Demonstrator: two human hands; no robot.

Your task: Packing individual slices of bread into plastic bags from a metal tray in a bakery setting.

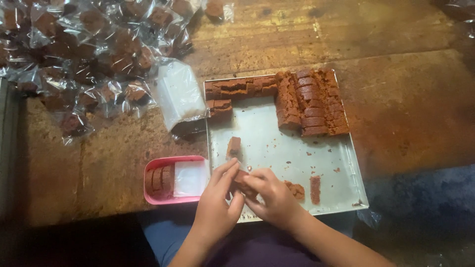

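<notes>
My left hand and my right hand meet over the near edge of a metal tray, both pinching one small brown cake slice between their fingertips. On the tray's far side stand rows of sliced brown cake, with more slices along the back left rim. A single slice stands alone just beyond my fingers. Two loose pieces lie to the right of my right hand.
A pink box with cake slices and clear bags sits left of the tray. A stack of empty clear bags lies behind it. Several bagged cake pieces are heaped at the far left on the worn wooden table.
</notes>
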